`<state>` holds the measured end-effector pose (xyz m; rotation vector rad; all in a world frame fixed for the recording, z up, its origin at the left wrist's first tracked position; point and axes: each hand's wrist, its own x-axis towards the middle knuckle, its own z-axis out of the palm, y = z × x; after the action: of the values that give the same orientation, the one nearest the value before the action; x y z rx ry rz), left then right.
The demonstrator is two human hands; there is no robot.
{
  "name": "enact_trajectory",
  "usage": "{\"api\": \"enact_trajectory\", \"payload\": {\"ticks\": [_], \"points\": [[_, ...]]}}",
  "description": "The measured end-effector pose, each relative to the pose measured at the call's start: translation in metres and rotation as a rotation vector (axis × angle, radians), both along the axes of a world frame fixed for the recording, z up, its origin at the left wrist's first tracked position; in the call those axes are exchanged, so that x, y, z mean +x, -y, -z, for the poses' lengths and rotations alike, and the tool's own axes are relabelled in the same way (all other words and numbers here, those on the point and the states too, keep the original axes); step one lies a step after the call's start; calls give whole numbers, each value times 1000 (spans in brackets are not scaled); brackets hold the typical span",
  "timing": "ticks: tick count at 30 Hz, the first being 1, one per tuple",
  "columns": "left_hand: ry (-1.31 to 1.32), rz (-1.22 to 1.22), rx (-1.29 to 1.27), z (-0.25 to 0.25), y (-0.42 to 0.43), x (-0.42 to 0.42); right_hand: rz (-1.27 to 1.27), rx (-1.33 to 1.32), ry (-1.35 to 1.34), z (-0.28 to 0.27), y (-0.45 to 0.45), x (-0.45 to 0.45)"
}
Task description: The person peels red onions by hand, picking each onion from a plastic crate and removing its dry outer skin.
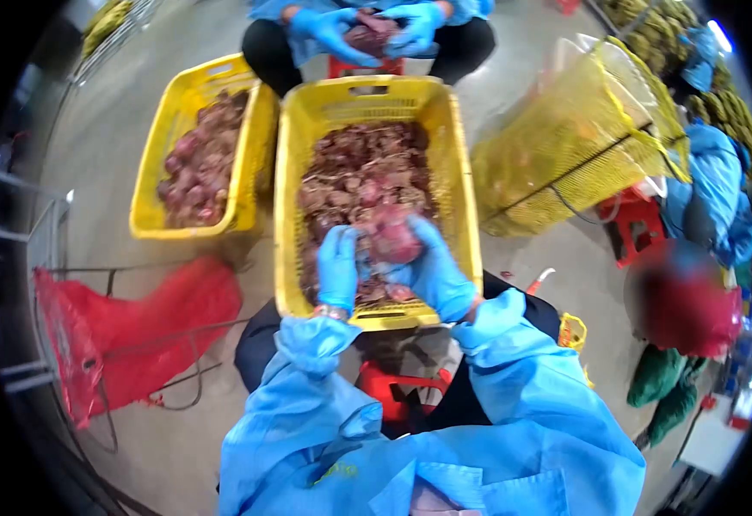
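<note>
Both my hands wear blue gloves and are over the near half of a yellow crate (465, 198). Reddish-purple onions and loose dry skins (367, 163) fill its bottom. My right hand (438, 271) is closed round the right side of a reddish-purple onion (396, 236). At that onion's left side is my left hand (339, 265), fingers pointing up and thumb toward the onion; whether it grips anything there is too blurred to tell.
A second yellow crate (148, 185) of onions stands left. Across from me a co-worker's gloved hands (329, 34) hold an onion. Right is a yellow mesh bag (539, 163) on a frame; lower left, a red bag (148, 331). A red stool (385, 387) is below.
</note>
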<state>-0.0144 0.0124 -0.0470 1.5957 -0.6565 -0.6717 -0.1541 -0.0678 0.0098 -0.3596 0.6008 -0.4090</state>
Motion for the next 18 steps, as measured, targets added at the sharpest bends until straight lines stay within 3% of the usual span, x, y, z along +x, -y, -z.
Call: {"api": "enact_trajectory", "payload": {"ticks": [1, 2, 5, 8, 10, 13, 18], "points": [[-309, 7, 46, -16, -2, 0, 23, 6, 14, 3, 3, -1], [-488, -27, -109, -28, -1, -3, 50, 8, 21, 5, 7, -2], [-324, 114, -279, -42, 2, -7, 10, -53, -41, 7, 5, -2], [34, 135, -214, -11, 2, -9, -18, -144, -62, 6, -9, 2], [-55, 125, -137, -8, 2, -1, -35, -162, -71, 7, -15, 5], [55, 86, -108, -18, 1, -1, -80, -158, -60, 13, -11, 1], [-169, -49, -33, 3, 2, 5, -7, -303, -65, -23, -11, 6]]}}
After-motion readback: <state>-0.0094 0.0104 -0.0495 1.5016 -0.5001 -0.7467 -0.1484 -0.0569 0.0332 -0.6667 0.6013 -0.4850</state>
